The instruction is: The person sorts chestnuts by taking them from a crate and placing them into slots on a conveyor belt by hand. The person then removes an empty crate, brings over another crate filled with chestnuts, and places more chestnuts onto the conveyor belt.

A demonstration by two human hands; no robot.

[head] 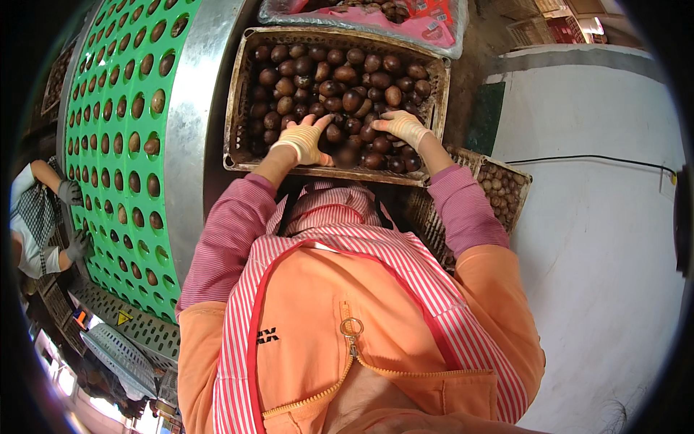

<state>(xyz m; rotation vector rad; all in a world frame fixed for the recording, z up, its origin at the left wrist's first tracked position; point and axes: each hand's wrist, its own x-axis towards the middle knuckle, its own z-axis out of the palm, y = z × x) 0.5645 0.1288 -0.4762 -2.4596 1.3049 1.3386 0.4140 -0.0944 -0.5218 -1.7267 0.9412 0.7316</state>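
A worn plastic crate (230, 108) in front of me holds many dark brown, egg-shaped items (352, 100), glossy and lying loose. My left hand (303, 141), in a striped pale glove with bare fingertips, is over the crate's near left part. Its fingers and thumb are spread, and nothing shows between them. Farther right, my right hand (404, 127), gloved alike, reaches in over the near rim. Its fingertips touch the brown items; whether they grip one is hidden. A blurred patch covers the items between my hands.
Left of the crate, a metal edge (190, 97) borders a green holed conveyor (143, 168) carrying similar items. Another person's grey-gloved hands (70, 192) rest at its far side. A second crate (523, 187) with paler round items stands right. A plastic-lined container (461, 32) adjoins the far rim.
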